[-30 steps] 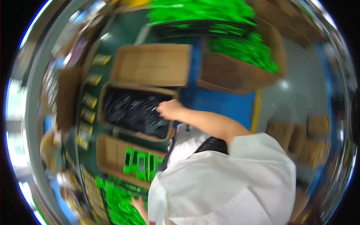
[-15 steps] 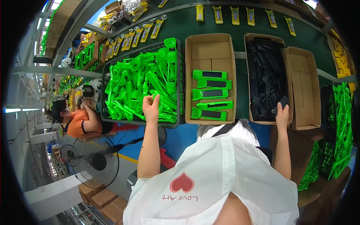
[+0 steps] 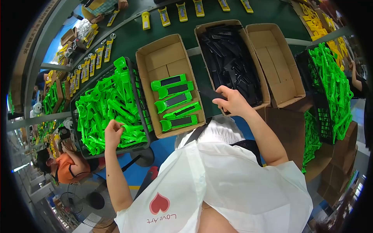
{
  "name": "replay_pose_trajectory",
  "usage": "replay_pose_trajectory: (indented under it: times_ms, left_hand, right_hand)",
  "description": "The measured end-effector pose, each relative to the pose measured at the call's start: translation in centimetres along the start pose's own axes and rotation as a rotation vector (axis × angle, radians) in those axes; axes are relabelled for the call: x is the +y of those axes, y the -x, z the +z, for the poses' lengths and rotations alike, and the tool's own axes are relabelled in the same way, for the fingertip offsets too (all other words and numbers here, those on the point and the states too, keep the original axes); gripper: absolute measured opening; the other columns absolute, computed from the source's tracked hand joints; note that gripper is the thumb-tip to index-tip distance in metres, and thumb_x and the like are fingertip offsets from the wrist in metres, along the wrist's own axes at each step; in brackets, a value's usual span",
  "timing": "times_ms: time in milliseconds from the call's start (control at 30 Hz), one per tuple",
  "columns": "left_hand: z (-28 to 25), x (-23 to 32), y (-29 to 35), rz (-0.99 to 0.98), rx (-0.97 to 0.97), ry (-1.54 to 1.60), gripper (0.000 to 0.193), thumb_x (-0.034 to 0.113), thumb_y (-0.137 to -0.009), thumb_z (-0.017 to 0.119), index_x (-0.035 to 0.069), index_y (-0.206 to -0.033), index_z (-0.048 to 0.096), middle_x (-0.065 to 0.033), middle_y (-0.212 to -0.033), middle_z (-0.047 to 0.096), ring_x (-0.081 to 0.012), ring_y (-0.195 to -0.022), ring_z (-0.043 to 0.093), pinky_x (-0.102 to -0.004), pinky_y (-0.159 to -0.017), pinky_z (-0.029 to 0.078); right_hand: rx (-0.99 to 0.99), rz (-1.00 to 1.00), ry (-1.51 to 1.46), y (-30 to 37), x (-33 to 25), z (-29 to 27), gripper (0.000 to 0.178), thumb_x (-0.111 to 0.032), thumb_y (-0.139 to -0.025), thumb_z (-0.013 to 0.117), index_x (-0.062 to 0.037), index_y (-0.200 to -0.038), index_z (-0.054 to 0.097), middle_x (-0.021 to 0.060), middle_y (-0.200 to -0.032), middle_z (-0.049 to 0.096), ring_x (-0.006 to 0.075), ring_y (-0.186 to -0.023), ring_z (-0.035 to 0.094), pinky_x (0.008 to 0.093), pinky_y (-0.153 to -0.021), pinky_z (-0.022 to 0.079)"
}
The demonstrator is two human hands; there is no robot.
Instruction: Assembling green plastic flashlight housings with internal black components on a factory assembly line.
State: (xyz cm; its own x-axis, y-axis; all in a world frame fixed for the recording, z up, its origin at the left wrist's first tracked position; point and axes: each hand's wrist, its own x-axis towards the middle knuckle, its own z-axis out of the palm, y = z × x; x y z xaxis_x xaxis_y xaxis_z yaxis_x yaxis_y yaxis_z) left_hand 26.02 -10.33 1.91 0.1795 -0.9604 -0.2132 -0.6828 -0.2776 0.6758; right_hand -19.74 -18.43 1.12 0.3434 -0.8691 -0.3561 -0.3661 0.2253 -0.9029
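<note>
My left hand (image 3: 113, 136) is closed at the near side of a black crate (image 3: 143, 105) heaped with green plastic casings (image 3: 103, 99). Its fingertips pinch a green plastic casing (image 3: 127, 129) by the end. Between the thumb and fingers of my right hand (image 3: 236, 102) is a flat black panel (image 3: 208, 94), held out past the right rim of a cardboard box (image 3: 160, 57). Inside that box lie several green casings with black panels set in them (image 3: 173, 101). Loose black panels (image 3: 229, 54) fill another cardboard box beyond my right hand.
An empty-looking cardboard box (image 3: 276, 66) stands right of the black panels. Farther right is a second crate of green casings (image 3: 330, 91). Yellow devices (image 3: 182, 12) line the green table's far side. A co-worker in orange (image 3: 70, 167) and a standing fan (image 3: 91, 200) are at left.
My right hand has carried the black panel leftward, away from the panel box. My left hand has come to a green casing in the crate. The whole view has turned.
</note>
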Motion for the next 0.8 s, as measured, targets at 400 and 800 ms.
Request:
replay_pose_trajectory:
  times_ms: [400, 800]
  left_hand:
    - [5.0, 8.5, 1.8, -0.071, -0.265, 1.74, 0.026, 0.011, -0.082, 0.054, 0.002, -0.105, 0.046, -0.0046, -0.092, 0.045, -0.0146, -0.083, 0.046, -0.0257, -0.072, 0.043]
    - [14.9, 19.2, 2.1, -0.122, -0.36, 1.305, 0.036, 0.014, -0.087, 0.049, -0.002, -0.118, 0.042, -0.0103, -0.102, 0.056, -0.0185, -0.084, 0.056, -0.0313, -0.072, 0.046]
  right_hand:
    - [-0.018, 0.085, -0.6, -0.2, -1.2, 0.7, 0.014, -0.015, -0.078, 0.063, -0.0021, -0.078, 0.059, -0.0001, -0.066, 0.054, 0.0069, -0.069, 0.053, 0.0195, -0.058, 0.041]
    - [-0.157, 0.112, -1.057, -0.8, -3.3, 5.3, 0.003, -0.011, -0.083, 0.053, -0.0082, -0.084, 0.052, -0.0004, -0.067, 0.053, 0.0072, -0.056, 0.048, 0.0213, -0.051, 0.038]
